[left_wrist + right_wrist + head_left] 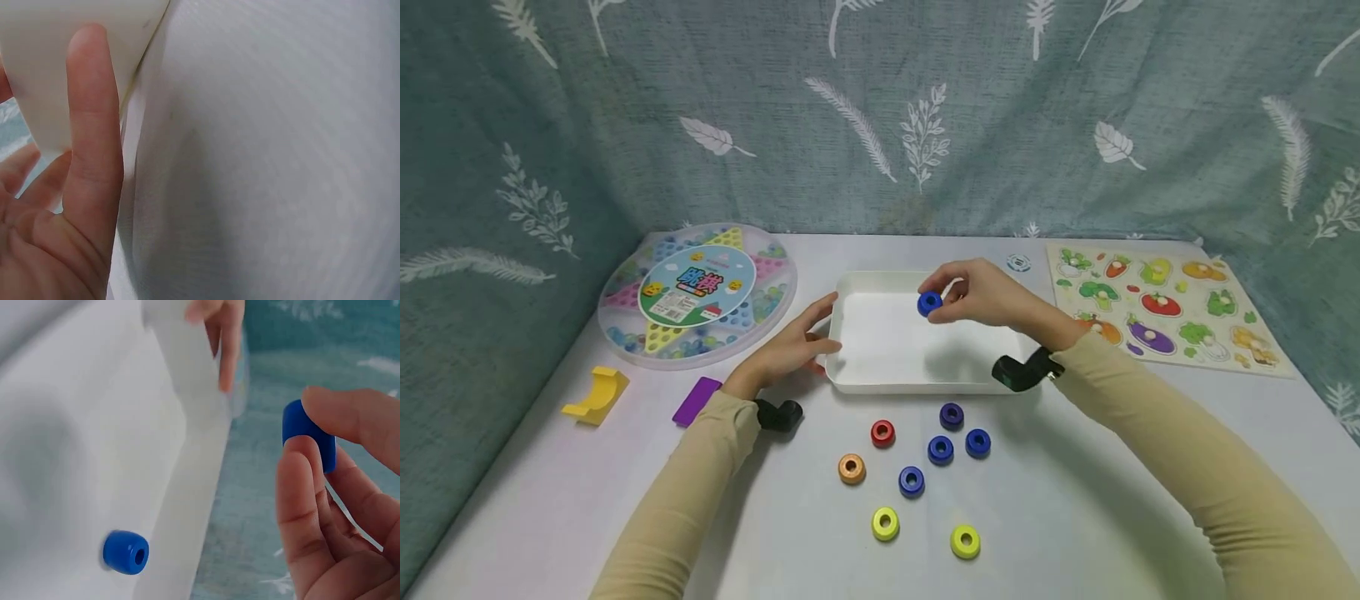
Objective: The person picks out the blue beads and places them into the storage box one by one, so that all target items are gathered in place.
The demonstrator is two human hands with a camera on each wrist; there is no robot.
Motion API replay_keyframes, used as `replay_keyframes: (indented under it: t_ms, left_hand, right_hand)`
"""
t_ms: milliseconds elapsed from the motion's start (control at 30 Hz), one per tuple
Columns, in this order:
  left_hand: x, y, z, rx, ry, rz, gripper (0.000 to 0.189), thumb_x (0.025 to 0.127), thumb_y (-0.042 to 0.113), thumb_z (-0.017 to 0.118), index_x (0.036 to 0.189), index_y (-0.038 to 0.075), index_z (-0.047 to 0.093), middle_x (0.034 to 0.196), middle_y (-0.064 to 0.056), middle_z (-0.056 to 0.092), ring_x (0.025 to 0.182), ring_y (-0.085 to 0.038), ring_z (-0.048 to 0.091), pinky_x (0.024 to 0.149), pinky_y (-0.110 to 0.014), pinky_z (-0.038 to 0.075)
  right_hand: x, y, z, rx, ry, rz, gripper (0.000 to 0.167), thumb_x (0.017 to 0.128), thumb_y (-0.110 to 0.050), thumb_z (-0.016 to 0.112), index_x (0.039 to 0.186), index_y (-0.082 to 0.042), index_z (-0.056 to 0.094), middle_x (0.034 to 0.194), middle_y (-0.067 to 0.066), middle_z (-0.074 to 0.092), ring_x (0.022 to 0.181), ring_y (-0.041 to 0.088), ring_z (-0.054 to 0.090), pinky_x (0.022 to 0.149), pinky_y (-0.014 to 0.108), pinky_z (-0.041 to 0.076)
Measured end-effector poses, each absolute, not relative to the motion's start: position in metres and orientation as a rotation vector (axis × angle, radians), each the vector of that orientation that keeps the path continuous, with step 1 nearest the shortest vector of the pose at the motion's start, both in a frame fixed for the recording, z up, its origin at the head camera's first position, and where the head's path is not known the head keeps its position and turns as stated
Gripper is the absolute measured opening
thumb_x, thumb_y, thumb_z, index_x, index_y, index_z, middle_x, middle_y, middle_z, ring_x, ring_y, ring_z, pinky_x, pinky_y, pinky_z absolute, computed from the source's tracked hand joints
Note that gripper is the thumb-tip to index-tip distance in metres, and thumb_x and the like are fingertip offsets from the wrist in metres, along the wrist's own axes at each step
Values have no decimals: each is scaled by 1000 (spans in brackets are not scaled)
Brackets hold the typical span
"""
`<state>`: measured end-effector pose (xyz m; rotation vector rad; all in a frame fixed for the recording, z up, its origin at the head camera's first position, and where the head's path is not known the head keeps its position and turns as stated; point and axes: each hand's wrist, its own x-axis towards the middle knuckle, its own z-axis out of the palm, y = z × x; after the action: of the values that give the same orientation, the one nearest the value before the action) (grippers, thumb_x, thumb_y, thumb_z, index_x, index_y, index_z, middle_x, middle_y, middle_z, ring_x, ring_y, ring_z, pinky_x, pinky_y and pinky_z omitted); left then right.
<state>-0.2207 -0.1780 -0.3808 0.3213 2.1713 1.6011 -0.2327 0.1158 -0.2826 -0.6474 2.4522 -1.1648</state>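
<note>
My right hand (983,293) pinches a blue ring-shaped bead (922,311) between thumb and fingers, above the white tray (880,358). In the right wrist view another blue bead (117,551) lies inside the tray near its wall; my right hand hides it in the head view. My left hand (786,348) rests at the tray's left side, its fingers fairly straight against the wall. In front of the tray lie several blue beads (912,492), a dark purple-blue bead (951,426), a red bead (882,443), an orange bead (852,479) and two yellow-green beads (885,534).
A round Chinese checkers set (700,283) with marbles stands at the back left. Near my left forearm are a yellow curved block (598,396) and a purple flat piece (695,402). A vegetable puzzle board (1165,308) and a small round chip (1018,263) lie toward the back right.
</note>
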Motion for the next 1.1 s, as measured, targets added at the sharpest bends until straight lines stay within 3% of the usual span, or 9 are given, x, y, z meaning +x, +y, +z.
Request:
replay_keyframes:
  t_ms: [200, 367, 600, 1100]
  left_hand:
    - [-221, -177, -381, 310, 2139, 1623, 78, 94, 9, 53, 154, 22, 4, 157, -9, 4, 135, -39, 27, 68, -37, 53]
    - [-221, -177, -380, 314, 2137, 1624, 79, 94, 8, 53, 154, 21, 4, 157, -11, 4, 130, -41, 34, 68, -38, 54]
    - [-220, -178, -382, 335, 2130, 1637, 78, 93, 7, 53, 154, 19, 5, 157, -11, 4, 128, -42, 37, 66, -36, 53]
    - [-220, -178, -381, 362, 2141, 1628, 78, 93, 7, 52, 153, 16, 3, 157, -14, 5, 126, -43, 38, 67, -35, 53]
  right_hand:
    - [-268, 91, -303, -451, 2482, -1152, 38, 83, -12, 72, 119, -6, 63, 110, 11, 60, 90, 24, 60, 82, 45, 48]
    - [-282, 78, -323, -385, 2494, -1102, 37, 82, -11, 72, 117, -4, 63, 107, 13, 61, 85, 28, 62, 78, 40, 50]
    - [-287, 68, -338, -395, 2561, -993, 36, 81, -12, 74, 114, -2, 65, 103, 13, 62, 74, 20, 63, 67, 28, 50]
    - [-287, 63, -352, -371, 2564, -999, 35, 79, -7, 75, 111, 2, 65, 98, 15, 63, 65, 14, 60, 65, 26, 49]
